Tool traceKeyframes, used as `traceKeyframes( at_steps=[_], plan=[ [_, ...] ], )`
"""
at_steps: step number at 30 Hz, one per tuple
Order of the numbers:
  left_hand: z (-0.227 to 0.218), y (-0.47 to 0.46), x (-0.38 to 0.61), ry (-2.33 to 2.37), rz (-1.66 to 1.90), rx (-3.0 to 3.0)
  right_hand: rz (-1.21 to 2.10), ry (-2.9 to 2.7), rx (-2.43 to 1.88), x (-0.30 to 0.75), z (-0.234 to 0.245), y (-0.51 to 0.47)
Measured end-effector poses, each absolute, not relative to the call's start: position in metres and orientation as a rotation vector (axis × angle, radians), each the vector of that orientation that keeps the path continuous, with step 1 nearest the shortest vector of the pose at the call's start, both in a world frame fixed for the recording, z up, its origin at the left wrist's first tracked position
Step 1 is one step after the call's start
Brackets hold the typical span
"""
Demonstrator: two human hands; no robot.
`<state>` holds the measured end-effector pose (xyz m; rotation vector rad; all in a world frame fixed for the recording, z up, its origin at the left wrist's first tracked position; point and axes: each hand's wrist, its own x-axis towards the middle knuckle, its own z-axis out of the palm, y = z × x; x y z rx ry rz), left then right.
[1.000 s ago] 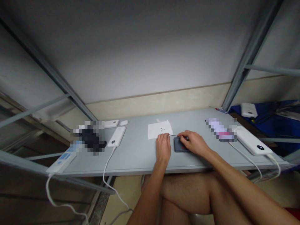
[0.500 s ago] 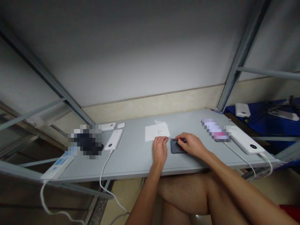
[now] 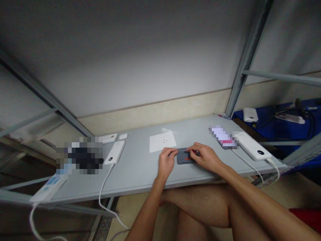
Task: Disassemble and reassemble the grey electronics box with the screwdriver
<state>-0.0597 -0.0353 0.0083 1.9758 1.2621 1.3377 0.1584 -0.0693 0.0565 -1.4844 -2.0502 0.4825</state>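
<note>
A small dark grey box (image 3: 185,158) with an orange strip lies on the grey table (image 3: 140,167) in front of me. My right hand (image 3: 204,155) is closed on a thin screwdriver with a red handle (image 3: 188,151), held across the top of the box. My left hand (image 3: 165,162) is curled at the box's left end, its fingertips pinched at the tool's thin metal tip. Just behind the hands lies a white paper sheet (image 3: 162,141) with tiny dark specks on it.
A white power bank (image 3: 114,152) with a cable lies left, two small white items (image 3: 109,138) behind it. Another power bank (image 3: 253,150) with cables lies right, beside a blurred-out phone. A power strip (image 3: 46,189) hangs at the left edge. Metal frame posts (image 3: 244,60) flank the table.
The hands and the box have drifted down and left in the picture as my head turned right. The screwdriver now lies lower, across the box's top, with both hands still on it.
</note>
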Motion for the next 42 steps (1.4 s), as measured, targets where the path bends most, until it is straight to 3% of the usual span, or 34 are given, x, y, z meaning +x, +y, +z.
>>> traceKeyframes(
  at_steps=[25,37,42],
  plan=[
    [0.01,-0.039,-0.062,1.244,1.299,2.026,0.469,-2.102,-1.503,0.154,0.067,-0.085],
    [0.011,-0.052,-0.062,1.232,1.086,2.607,-0.1,-2.486,-1.628,0.139,0.098,-0.101],
    [0.012,-0.052,-0.062,1.183,1.11,2.545,0.085,-2.473,-1.655,0.144,0.088,-0.109]
  ],
)
